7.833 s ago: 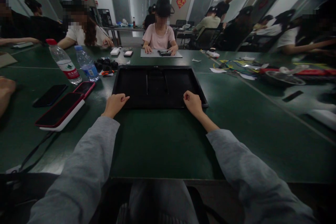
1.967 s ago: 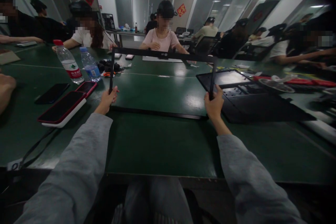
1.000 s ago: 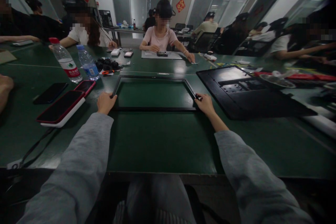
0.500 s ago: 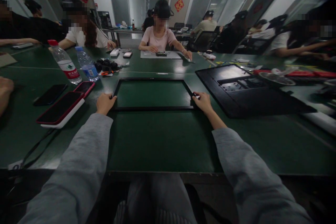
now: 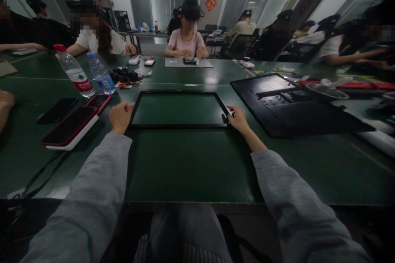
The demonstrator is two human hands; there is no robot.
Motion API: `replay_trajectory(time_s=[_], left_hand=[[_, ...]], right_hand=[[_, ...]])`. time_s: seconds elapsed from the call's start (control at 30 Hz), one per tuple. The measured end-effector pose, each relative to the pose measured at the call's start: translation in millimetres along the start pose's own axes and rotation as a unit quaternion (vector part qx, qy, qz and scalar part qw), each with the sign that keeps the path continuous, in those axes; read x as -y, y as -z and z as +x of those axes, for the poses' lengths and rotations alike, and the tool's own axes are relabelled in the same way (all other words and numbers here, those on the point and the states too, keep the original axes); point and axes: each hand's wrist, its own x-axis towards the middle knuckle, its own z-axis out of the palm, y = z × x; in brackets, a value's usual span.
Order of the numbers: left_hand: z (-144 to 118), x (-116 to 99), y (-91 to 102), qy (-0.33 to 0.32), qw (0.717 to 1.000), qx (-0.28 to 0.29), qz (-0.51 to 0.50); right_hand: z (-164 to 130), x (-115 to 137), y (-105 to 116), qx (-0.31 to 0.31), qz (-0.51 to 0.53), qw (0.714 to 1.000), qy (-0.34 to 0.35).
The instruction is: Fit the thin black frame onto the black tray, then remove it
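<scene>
A thin black rectangular frame (image 5: 177, 126), like a screen bezel, lies on the green table in front of me. At its left side is my left hand (image 5: 119, 117), fingers curled closed and thumb pointing toward the bezel's edge. I see nothing held in it; whether the thumb touches is unclear. My right hand (image 5: 238, 119) rests at the bezel's right side, its thumb and index finger apart with the tips against or just beside the edge. Farther right lies a large black panel (image 5: 296, 111), like a monitor's back cover, with a rectangular recess.
To the left are a red-cased phone (image 5: 70, 125) on a white block, a dark phone (image 5: 58, 111), a red-capped bottle (image 5: 77, 74) and a blue-capped bottle (image 5: 101, 74). Across the green table (image 5: 191, 168) a person in pink (image 5: 187, 41) handles a small item. Others sit around.
My left hand has come off the bezel's left edge, shifting left and up, its fingers curling. My right thumb and index finger have parted at the right edge. The bezel stays about where it was.
</scene>
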Motion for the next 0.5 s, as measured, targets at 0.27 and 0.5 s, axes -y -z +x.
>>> replay_trajectory(time_s=[0.27,0.5], left_hand=[[-8.9,-10.3,0.9,-0.093,0.995,0.028,0.020],[-10.9,-10.6,-1.0,-0.112,0.992,0.032,0.041]], right_hand=[[0.7,-0.8,-1.4,-0.016,0.037,0.999,-0.015],[0.4,1.2,-0.3,-0.012,0.026,0.999,-0.024]])
